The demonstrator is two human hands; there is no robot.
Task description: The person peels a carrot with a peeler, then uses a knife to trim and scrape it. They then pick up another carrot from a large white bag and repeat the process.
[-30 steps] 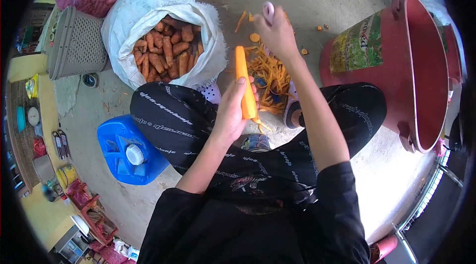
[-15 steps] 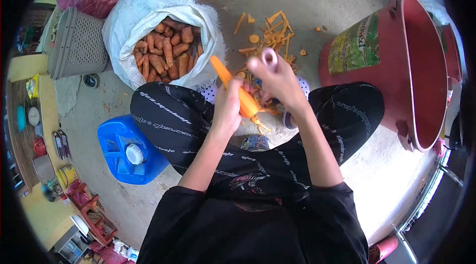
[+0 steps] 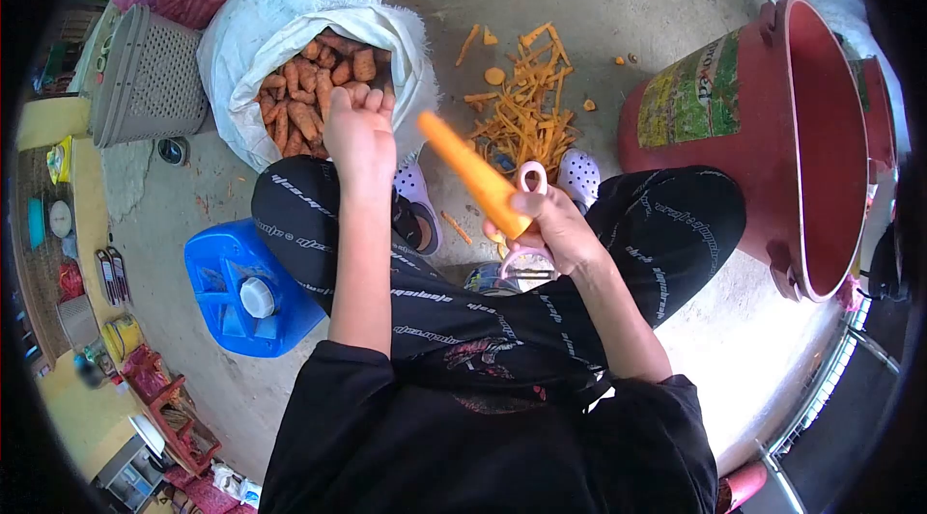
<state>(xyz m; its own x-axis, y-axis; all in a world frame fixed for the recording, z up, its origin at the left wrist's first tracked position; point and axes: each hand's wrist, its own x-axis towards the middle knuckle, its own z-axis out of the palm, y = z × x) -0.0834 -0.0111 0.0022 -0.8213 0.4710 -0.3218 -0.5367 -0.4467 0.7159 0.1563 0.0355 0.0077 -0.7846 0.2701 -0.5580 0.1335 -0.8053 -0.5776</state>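
Observation:
My right hand (image 3: 560,229) is closed around the thick end of a peeled carrot (image 3: 471,171), which points up and to the left. The same hand also grips a pinkish-white peeler (image 3: 531,174); its ring handle sticks out above the fingers and its blade end below. Over the near edge of a white sack (image 3: 290,7) is my left hand (image 3: 362,138), its fingers apart and slightly bent, with nothing seen in it. Unpeeled carrots (image 3: 319,89) fill the mouth of that sack.
Orange peelings (image 3: 526,109) lie heaped on the floor beyond my feet. A large red bucket (image 3: 715,166) lies tipped at the right. To the left are a blue jerrycan (image 3: 227,297) and a grey perforated basket (image 3: 159,75).
My left hand has let go of the carrot and moved left to the sack. My right hand now holds both carrot and peeler, lower and closer to my body.

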